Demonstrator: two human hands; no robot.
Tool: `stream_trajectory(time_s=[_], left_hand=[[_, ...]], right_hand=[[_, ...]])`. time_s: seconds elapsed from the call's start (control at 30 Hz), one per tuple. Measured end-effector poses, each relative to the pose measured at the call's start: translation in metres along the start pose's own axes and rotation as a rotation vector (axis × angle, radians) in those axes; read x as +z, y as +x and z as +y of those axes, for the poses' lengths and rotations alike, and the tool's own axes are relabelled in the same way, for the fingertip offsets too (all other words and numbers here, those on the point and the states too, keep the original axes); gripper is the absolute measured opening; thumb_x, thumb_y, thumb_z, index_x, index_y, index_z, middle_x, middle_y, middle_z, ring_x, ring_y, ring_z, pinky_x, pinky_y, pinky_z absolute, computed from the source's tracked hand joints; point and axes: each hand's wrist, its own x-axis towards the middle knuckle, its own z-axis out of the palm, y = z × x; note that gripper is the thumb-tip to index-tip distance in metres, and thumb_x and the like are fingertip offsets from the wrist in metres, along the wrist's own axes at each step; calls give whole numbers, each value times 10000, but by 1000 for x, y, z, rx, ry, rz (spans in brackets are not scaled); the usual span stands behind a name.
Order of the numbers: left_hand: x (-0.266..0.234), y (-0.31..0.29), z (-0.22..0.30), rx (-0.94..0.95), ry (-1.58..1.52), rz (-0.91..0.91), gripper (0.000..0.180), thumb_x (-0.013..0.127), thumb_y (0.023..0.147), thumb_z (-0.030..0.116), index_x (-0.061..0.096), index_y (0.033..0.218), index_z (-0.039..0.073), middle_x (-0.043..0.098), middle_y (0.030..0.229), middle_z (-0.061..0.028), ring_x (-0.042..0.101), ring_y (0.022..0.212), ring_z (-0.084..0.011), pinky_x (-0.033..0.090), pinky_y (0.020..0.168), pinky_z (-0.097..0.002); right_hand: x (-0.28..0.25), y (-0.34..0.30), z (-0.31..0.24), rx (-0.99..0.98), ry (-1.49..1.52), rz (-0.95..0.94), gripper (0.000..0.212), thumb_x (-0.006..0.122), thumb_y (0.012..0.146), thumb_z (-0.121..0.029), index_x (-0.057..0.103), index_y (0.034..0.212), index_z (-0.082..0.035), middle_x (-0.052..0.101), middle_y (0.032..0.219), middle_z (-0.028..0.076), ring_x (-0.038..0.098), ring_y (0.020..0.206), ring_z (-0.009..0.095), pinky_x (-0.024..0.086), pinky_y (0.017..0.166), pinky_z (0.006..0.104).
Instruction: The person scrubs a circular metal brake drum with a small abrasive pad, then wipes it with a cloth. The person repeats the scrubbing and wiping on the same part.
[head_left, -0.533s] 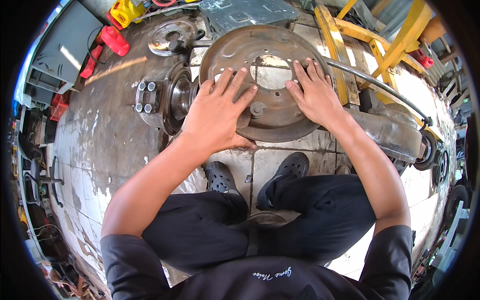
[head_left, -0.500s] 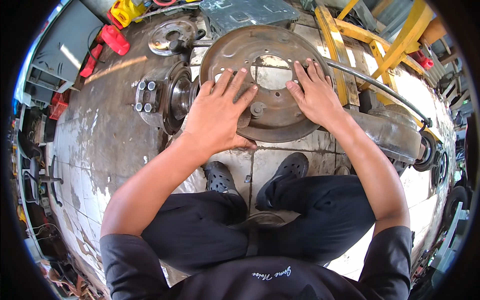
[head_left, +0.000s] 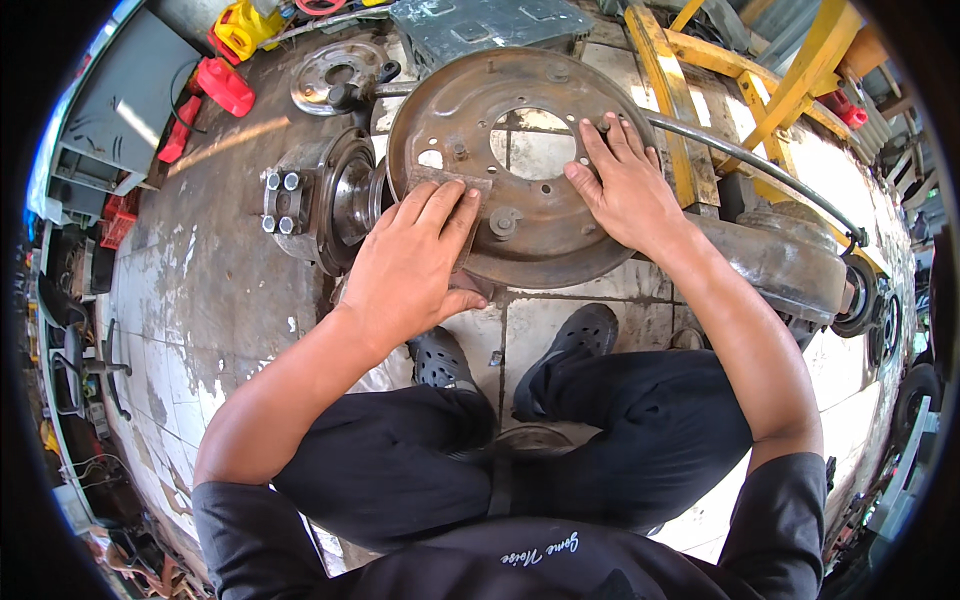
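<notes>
A round, brown metal backing plate (head_left: 560, 235) with a large centre hole and several bolt holes lies in front of me. My left hand (head_left: 408, 262) is on its near left part, fingers pressed over a brown sheet that looks like sandpaper (head_left: 470, 188). The sheet shows past the fingertips and beside the thumb; its middle is hidden under the palm. On the right side of the plate rests my right hand (head_left: 632, 190), fingers stretched out, holding nothing.
Left of the plate stands a metal hub part with bolts (head_left: 325, 200); to the right lies a heavy axle housing (head_left: 770, 265) below a long rod (head_left: 760, 175). Beyond are a grey case (head_left: 490, 30), a yellow frame (head_left: 665, 90), a smaller disc (head_left: 325, 85) and a red container (head_left: 225, 88).
My left hand has slid left and slightly toward me with the sandpaper, uncovering more of the plate. The plate has shifted slightly left. My right hand stays on it.
</notes>
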Motion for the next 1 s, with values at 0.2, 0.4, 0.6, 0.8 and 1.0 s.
stream_trajectory(time_s=[0.2,0.4,0.6,0.8,1.0], left_hand=[[4,-3,0,-2,21,-26,1011,844,685,402,377,1476,-20,367,1542,-201,353,1430,-376,326,1176,-431],[7,0,-9,-25,18,-23,1008,830,724,393,336,1492,-34,346,1558,-213,317,1454,-372,294,1196,-435],[10,1,-9,-13,16,-51,1039,835,718,381,298,1509,-25,320,1571,-213,296,1464,-375,287,1199,-441],[11,-3,-2,-10,-41,-38,994,834,710,292,321,1478,-74,331,1548,-258,304,1460,-378,288,1204,-437],[9,3,-11,-16,39,-33,976,828,715,292,334,1473,-72,341,1541,-257,311,1455,-384,290,1202,-427]], right_hand=[[2,0,1,-6,0,-5,716,301,1033,-584,302,1551,-91,241,1601,246,196,1501,394,215,1187,581],[1,1,-2,11,4,-10,712,303,1033,-581,305,1550,-91,238,1601,248,192,1502,395,214,1187,584],[2,2,-2,19,-20,-9,703,307,1035,-572,311,1547,-90,238,1599,251,197,1499,400,222,1183,588],[2,1,-2,10,-22,-13,700,312,1037,-567,308,1548,-90,238,1599,251,198,1498,402,222,1183,588],[1,1,-3,3,2,-7,700,317,1036,-565,301,1550,-90,239,1599,249,199,1497,404,225,1180,592]])
